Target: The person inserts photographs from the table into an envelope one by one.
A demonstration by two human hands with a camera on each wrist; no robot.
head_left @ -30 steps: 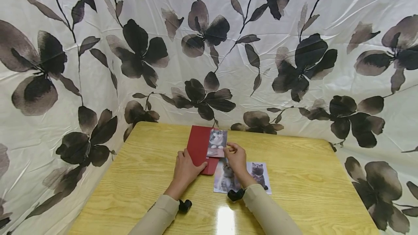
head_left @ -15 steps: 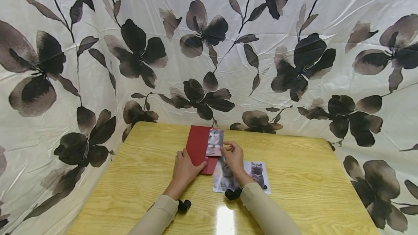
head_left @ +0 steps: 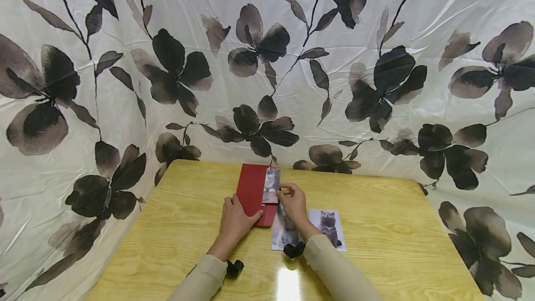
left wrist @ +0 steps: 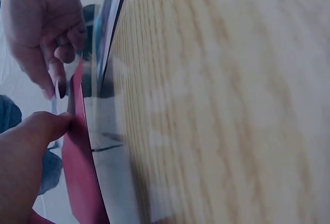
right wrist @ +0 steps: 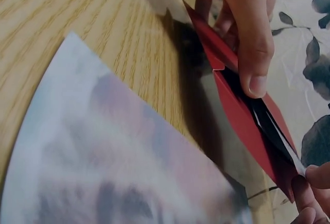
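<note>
Red envelope: the red envelope (head_left: 250, 192) is near the far edge of the wooden surface (head_left: 384, 226), and its long side is open like a mouth, facing the right hand
Kitten card: the kitten card (head_left: 271, 184) is part in that mouth and part out, with the kitten side showing
Left hand: the left hand (head_left: 235, 219) holds the envelope, its fingers on the far side of one red wall and its thumb (right wrist: 252, 53) at the mouth, so they are closed on that wall
Right hand: the right hand (head_left: 295, 202) pinches the outer edge of the card, with no gap I can see between thumb and fingers
Cat pictures: the cat pictures (head_left: 329, 227) lie flat nearby, but the right arm hides the middle, so I cannot tell if they are one sheet or two
Step now: it looks like sliding the card into the envelope
Next push: I think it needs the mouth held wide and a flat, gentle push; a corner could catch and bend
</note>
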